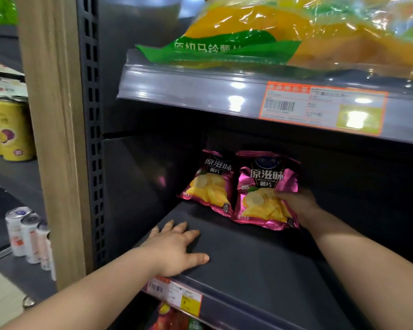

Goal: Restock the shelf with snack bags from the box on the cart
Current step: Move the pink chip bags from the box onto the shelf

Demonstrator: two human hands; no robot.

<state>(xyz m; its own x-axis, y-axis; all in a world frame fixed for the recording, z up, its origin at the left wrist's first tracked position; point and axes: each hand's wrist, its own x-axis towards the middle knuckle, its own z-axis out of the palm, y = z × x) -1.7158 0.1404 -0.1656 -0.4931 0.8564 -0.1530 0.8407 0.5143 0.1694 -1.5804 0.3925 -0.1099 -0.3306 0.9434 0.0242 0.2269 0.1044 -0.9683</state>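
Two purple chip bags stand at the back of a dark grey shelf [260, 263]. The left bag [209, 184] leans upright against the back wall with no hand on it. My right hand [296, 203] grips the right bag [265, 189] by its right side, thumb across the front, holding it upright on the shelf beside the first bag. My left hand [177, 248] lies flat on the shelf's front left part with the fingers spread and holds nothing. The box and the cart are out of view.
Large yellow and green chip bags [248, 36] lie on the upper shelf, whose front rail [200, 91] carries an orange price tag [320, 108]. A wooden post [53, 139] stands at left, with cans [29, 236] on shelves beyond. More price tags [177, 294] sit on the lower rail.
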